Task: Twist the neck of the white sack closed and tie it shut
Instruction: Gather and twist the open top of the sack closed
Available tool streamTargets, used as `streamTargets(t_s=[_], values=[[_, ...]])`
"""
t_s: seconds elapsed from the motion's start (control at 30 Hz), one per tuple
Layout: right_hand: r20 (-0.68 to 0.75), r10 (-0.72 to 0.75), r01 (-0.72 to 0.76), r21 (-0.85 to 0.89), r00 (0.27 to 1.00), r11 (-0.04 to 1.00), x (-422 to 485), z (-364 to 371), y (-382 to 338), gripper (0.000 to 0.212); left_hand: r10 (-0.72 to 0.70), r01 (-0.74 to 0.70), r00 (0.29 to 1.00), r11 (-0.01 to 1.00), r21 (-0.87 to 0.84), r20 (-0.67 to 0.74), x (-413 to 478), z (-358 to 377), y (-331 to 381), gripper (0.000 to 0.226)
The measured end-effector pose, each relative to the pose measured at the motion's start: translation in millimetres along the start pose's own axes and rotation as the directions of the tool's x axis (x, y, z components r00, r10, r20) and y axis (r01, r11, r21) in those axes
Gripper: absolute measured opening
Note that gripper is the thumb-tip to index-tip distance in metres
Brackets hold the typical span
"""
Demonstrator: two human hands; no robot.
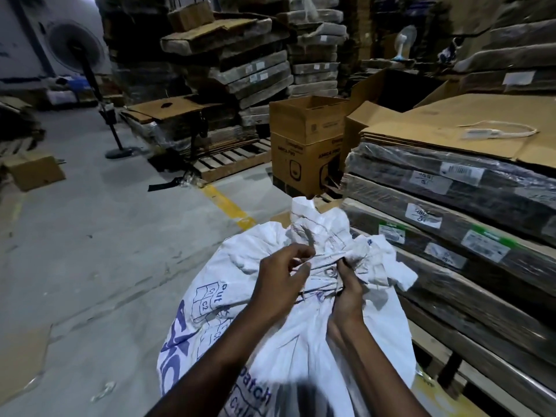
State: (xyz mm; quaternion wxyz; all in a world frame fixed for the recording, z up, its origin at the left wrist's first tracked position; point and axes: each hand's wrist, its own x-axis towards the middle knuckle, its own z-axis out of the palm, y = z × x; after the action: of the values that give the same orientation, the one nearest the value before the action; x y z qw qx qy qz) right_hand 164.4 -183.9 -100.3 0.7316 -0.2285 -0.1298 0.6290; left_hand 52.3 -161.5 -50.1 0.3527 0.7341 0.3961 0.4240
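Note:
A full white woven sack with blue print stands on the floor right in front of me. Its neck is bunched and crumpled, sticking up and away from me. My right hand is clenched around the gathered neck from the right side. My left hand sits at the left of the neck with fingers curled; thumb and forefinger seem to pinch a thin dark string that runs across the neck. The string's ends are too thin and blurred to follow.
Wrapped stacks of flat cardboard stand close on the right, with a white cord on top. Open cartons are just beyond the sack. A yellow floor line, a pallet and a pedestal fan lie ahead; bare concrete to the left.

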Motion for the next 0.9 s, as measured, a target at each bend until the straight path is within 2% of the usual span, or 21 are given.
streamTargets(t_s=[0.07,0.1,0.13,0.2,0.27,0.33,0.4,0.47,0.53,0.6,0.67,0.7,0.73,0.77,0.8,0.83,0.87,0.9], values=[[-0.13,0.005,-0.004,0.012,0.991,1.0,5.8,1.2,-1.8,0.058,-0.01,0.01,1.0,1.0,0.01,-0.016,8.4,-1.1,3.4,0.015],[-0.151,0.017,-0.016,0.006,0.988,1.0,7.3,-0.1,-3.1,0.055,0.031,-0.031,1.0,0.998,0.047,0.001,12.6,-2.8,5.5,0.012],[-0.116,0.037,-0.038,-0.005,0.993,0.999,8.6,0.4,-5.2,0.048,0.096,-0.101,0.994,0.986,0.131,0.043,17.8,-4.1,7.5,0.014],[-0.089,0.031,-0.041,-0.108,0.996,0.993,4.1,6.2,-11.2,0.039,0.184,-0.23,0.969,0.912,0.34,0.162,29.8,-4.4,13.3,0.032],[-0.116,0.019,-0.044,-0.216,0.993,0.975,3.5,4.7,-14.0,0.039,0.126,-0.223,0.965,0.858,0.463,0.232,40.6,-0.6,24.4,0.047],[-0.143,0.038,-0.076,-0.272,0.989,0.959,1.0,4.3,-12.6,0.051,0.039,-0.186,0.963,0.813,0.551,0.268,53.0,5.9,33.0,0.061],[-0.185,0.035,-0.089,-0.292,0.982,0.952,-1.2,0.3,-13.3,0.047,-0.07,-0.137,0.944,0.807,0.575,0.324,63.7,6.4,41.1,0.076],[-0.161,0.023,-0.075,-0.327,0.987,0.942,-3.4,0.5,-14.4,0.038,-0.107,-0.141,0.911,0.828,0.543,0.399,72.2,4.7,48.8,0.069],[-0.157,-0.046,-0.016,-0.373,0.987,0.928,-2.1,-2.4,-13.7,0.031,-0.049,-0.15,0.939,0.832,0.535,0.339,69.5,8.9,58.8,0.051],[-0.218,-0.152,0.022,-0.506,0.964,0.862,-0.2,-1.2,-14.5,0.015,0.043,-0.119,0.987,0.849,0.514,0.157,60.1,20.4,66.1,0.043],[-0.253,-0.153,-0.029,-0.596,0.955,0.802,-0.1,-1.9,-17.8,0.021,0.113,-0.128,0.992,0.886,0.445,0.06,43.8,32.9,70.9,0.038],[-0.25,-0.148,-0.027,-0.586,0.957,0.81,-1.0,0.7,-21.2,0.02,0.113,-0.13,0.991,0.935,0.329,0.07,36.1,36.4,72.3,0.036],[-0.258,-0.169,-0.006,-0.565,0.951,0.825,-0.9,2.7,-23.7,0.019,0.095,-0.109,0.991,0.98,0.164,0.095,29.5,36.0,72.3,0.035],[-0.263,-0.213,0.058,-0.495,0.941,0.867,-0.1,5.1,-25.7,0.022,0.062,-0.054,0.991,0.996,-0.071,0.121,23.7,29.0,74.1,0.036],[-0.281,-0.254,0.127,-0.404,0.925,0.906,2.6,5.3,-27.4,0.026,0.073,-0.059,0.995,0.976,-0.208,0.063,26.3,21.4,69.7,0.035],[-0.291,-0.305,0.221,-0.287,0.907,0.932,6.7,5.3,-29.3,0.031,0.067,-0.08,0.996,0.952,-0.297,-0.055,31.0,10.9,67.8,0.032],[-0.324,-0.337,0.272,-0.229,0.884,0.935,9.0,4.4,-29.9,0.034,0.037,-0.087,0.984,0.955,-0.284,-0.176,40.2,3.5,61.2,0.027],[-0.345,-0.333,0.294,-0.163,0.877,0.942,11.4,5.2,-27.4,0.035,-0.055,-0.052,0.965,0.918,-0.393,-0.256,43.8,-4.5,60.8,0.02]])
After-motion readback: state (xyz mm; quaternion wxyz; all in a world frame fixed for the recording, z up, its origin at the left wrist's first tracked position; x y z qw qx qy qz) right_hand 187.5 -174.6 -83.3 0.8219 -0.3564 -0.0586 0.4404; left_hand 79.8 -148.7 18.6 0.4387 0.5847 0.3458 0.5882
